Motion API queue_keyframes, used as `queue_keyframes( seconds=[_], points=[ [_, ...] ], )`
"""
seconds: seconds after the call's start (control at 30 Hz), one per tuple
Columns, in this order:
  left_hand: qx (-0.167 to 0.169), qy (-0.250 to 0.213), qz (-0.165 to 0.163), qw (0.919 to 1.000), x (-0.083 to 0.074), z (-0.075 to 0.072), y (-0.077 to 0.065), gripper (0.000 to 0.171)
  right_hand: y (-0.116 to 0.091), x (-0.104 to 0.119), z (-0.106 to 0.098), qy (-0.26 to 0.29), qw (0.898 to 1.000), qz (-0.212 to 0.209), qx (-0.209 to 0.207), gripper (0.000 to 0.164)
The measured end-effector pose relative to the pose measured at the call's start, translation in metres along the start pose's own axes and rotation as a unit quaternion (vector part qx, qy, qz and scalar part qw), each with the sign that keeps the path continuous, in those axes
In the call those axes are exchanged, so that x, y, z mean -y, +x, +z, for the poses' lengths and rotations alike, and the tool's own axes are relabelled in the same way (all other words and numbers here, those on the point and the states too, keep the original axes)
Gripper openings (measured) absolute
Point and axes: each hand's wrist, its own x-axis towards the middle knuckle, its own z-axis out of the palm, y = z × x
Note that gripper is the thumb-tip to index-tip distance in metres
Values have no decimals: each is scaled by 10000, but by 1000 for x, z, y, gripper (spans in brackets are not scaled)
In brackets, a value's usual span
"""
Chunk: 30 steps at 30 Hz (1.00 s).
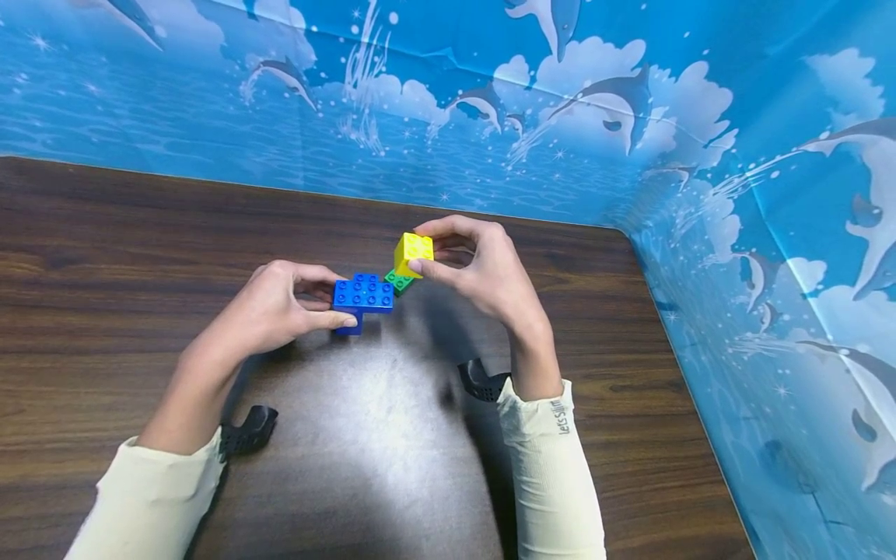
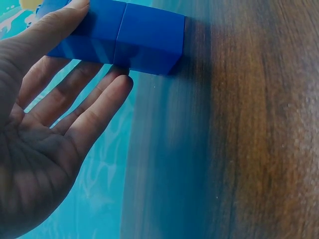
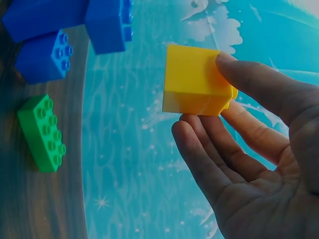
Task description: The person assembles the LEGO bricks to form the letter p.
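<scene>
At the back and down the right side, a great big blue sheet (image 1: 280, 117) with dolphins and white clouds. In front of it, a dark brown table (image 1: 630, 327), with a bright shiny patch near the middle. Over the table, the left sleeve (image 1: 143, 505) and the right sleeve (image 1: 556, 482), both pale cream, with dark letters near the right cuff. Next in size, two bare hands. With the left hand (image 1: 283, 303), pinching blue bricks (image 1: 364, 295), thumb on the near side, fingers on the far side. With the right hand (image 1: 490, 268), pinching a yellow brick (image 1: 413, 253) between thumb and fingertips. By the wrists, two black curved bits (image 1: 250, 432) with little holes. Smaller still, the blue bricks, stuck in one clump, a wide one on top. Cannot tell if touching the table. Just beside the clump, a green brick (image 3: 37, 134), flat on the table. Smallest of all, the yellow brick, bumps up, held in the air above the green brick, well apart from it.
</scene>
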Motion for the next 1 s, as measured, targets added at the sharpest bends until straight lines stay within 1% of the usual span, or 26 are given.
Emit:
queue_keyframes(
  seconds=[0.3,0.53,0.73,0.87,1.0],
  points=[
    [111,-149,38,9998,-1,0,1,48,3,14,16,59,9995,-288,75,33],
    [110,-135,48,9998,0,-1,-1,46,7,21,32,-61,9981,-477,376,31],
    [170,-116,57,9998,1,-2,-2,48,7,23,43,-235,9974,-458,495,31],
    [145,-89,29,9999,0,-2,-3,46,8,23,47,-423,9967,-440,534,31],
    [113,-92,85,9999,1,-2,-3,43,8,23,50,-548,9958,-408,616,32]
  ],
)
